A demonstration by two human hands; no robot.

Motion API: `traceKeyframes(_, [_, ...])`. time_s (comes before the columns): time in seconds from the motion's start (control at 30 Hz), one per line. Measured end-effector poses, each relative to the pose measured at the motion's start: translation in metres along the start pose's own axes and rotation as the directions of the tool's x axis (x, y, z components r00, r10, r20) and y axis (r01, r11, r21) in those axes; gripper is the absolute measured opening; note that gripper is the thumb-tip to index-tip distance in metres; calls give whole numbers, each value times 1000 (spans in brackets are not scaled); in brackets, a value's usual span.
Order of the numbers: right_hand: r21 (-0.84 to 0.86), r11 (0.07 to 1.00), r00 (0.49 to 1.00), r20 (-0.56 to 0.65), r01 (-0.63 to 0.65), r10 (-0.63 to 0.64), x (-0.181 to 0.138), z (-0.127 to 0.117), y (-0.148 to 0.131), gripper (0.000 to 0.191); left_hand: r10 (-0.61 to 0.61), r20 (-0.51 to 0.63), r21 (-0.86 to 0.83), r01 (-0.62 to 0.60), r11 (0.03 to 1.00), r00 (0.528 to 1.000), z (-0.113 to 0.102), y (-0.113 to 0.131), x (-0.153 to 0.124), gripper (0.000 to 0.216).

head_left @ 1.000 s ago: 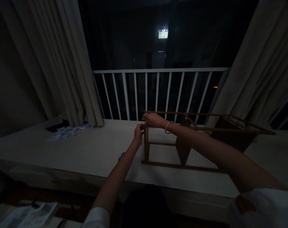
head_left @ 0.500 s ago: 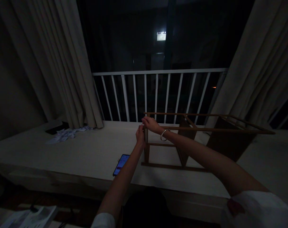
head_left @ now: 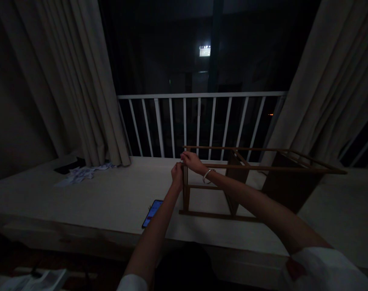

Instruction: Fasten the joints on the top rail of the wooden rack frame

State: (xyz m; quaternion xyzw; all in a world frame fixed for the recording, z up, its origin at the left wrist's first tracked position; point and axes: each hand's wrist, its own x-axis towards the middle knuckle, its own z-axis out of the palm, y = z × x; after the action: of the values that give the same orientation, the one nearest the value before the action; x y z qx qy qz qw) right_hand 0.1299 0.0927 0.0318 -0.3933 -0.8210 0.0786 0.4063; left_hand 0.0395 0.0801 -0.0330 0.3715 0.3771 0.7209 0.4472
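A brown wooden shelf rack (head_left: 232, 217) lies on its side on the pale window ledge (head_left: 111, 206). At its left end, my left hand (head_left: 177, 174) is closed against the corner of the frame. My right hand (head_left: 192, 161) is just above that same corner, its fingers pinched together. Whatever lies between the right fingertips is too small and dark to make out. A metal bangle (head_left: 207, 176) circles my right wrist. Near my left forearm a phone (head_left: 152, 213) with a lit screen rests on the ledge.
Scattered papers (head_left: 83, 173) lie at the ledge's left, beside a dark flat item (head_left: 67, 165). A white railing (head_left: 198, 95) runs before the dark window. Curtains (head_left: 80, 89) hang on both sides. A white object (head_left: 47, 281) sits low at the left.
The view has shifted slightly, so the railing and rack appear a little lower. Both hands stay at the rack's left corner, with only small finger movement.
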Motion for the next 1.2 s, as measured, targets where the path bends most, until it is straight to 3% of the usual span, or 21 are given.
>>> traceKeyframes(0.27, [-1, 997, 995, -66, 79, -79, 20, -14, -16, 35, 22, 60, 32, -24, 999, 998, -4, -2, 0, 24])
traceKeyframes(0.33, [-26, 999, 994, -99, 46, -48, 33, -22, -22, 40, 10, 69, 28, -12, 1000, 998, -5, -2, 0, 24])
traceKeyframes(0.43, [-104, 995, 999, 47, -8, 13, 45, -35, -24, 42, -11, 76, 37, 8, 999, 997, -6, -1, 0, 26])
traceKeyframes(0.6, [-277, 959, 963, 270, 65, 13, 39, -51, -14, 41, -9, 117, 52, 3, 999, 993, -9, 0, 0, 28])
traceKeyframes(0.77, [-373, 886, 829, 558, 276, -23, 25, -58, -11, 31, -1, 128, 35, -4, 999, 992, -11, -1, 0, 28])
traceKeyframes(0.97, [-513, 774, 789, 614, 371, 29, 17, -61, -26, 33, -9, 139, 8, 8, 1000, 990, -12, -1, 1, 28])
traceKeyframes(1.2, [-552, 734, 805, 593, 396, 12, 15, -59, -31, 35, -17, 145, 0, 17, 1000, 989, -13, 0, 0, 29])
